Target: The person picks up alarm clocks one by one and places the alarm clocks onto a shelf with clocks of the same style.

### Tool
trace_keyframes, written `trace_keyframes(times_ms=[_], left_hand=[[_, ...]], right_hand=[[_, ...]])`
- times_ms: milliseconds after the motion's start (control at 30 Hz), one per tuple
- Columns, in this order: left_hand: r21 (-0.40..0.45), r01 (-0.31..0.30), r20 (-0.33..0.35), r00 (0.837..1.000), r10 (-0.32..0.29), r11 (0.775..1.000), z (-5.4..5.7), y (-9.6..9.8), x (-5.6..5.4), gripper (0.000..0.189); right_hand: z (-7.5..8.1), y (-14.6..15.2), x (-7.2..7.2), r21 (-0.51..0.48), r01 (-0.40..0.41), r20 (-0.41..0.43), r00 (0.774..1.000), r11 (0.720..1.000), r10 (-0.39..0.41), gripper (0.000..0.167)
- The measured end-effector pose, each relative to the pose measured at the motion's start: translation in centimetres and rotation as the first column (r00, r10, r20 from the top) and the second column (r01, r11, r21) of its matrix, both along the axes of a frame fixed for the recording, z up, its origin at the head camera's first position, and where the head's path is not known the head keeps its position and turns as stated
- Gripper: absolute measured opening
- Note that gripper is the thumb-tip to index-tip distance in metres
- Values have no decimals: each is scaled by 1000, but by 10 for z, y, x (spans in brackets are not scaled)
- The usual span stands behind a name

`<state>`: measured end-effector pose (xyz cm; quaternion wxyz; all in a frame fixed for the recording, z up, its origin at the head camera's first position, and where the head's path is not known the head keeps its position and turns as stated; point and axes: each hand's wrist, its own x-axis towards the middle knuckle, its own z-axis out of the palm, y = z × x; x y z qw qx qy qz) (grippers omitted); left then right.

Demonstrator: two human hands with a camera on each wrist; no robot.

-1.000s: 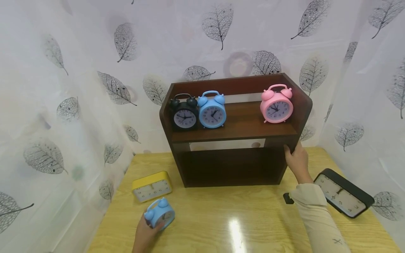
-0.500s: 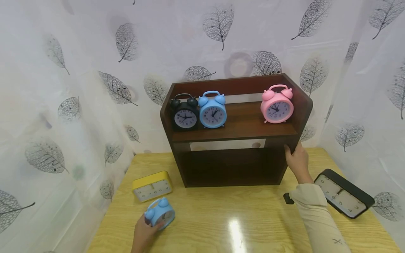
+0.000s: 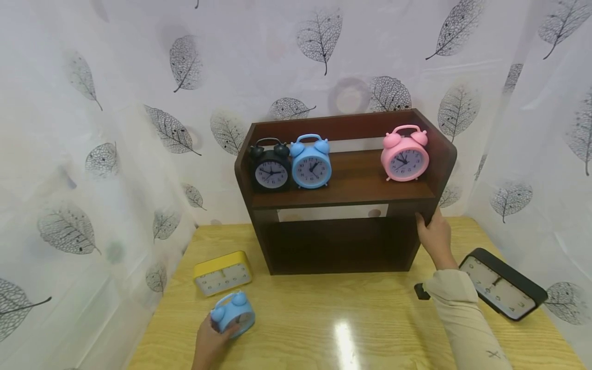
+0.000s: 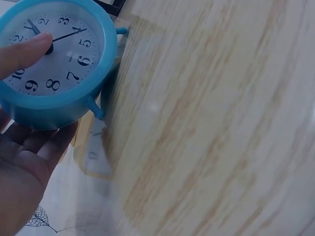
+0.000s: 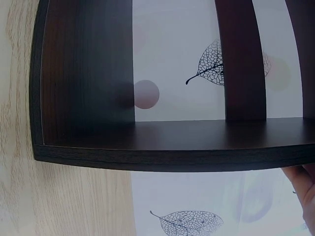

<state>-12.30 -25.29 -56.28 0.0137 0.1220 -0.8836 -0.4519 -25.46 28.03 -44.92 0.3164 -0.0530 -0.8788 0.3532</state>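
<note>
My left hand grips a light blue twin-bell alarm clock at the table's front left. In the left wrist view the thumb lies across the face of the clock, and the other fingers are behind it. My right hand grips the right side panel of a dark brown wooden shelf, thumb toward the front. The right wrist view shows only part of that hand at the panel's edge. On the upper board stand a black alarm clock, a blue one and a pink one.
A yellow rectangular clock lies behind my left hand. Beside my right forearm is a black rectangular clock, tilted. A small black object sits near the sleeve. Leaf-patterned sheeting surrounds the wooden table.
</note>
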Motion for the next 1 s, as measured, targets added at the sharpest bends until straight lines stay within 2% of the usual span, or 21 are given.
trace_keyframes(times_ms=[267,400,533,667,1000], left_hand=[[6,-3,0,1000,3,1000,-4,0,0,72],[38,-22,-21,1000,22,999,-2,-1,0,69],[52,-40,-72,996,44,998,4,1,-1,65],[7,-47,-144,988,47,999,12,4,-2,60],[69,-50,-197,978,63,996,24,4,-9,55]], right_hand=[[1,-1,1,3,-7,2,1000,1000,7,40],[2,-1,2,4,-8,1,1000,1000,8,39],[3,-2,2,-1,0,-8,1000,1000,0,39],[4,-3,2,0,7,-8,1000,1000,-7,38],[4,-3,2,2,-1,5,1000,1000,1,39]])
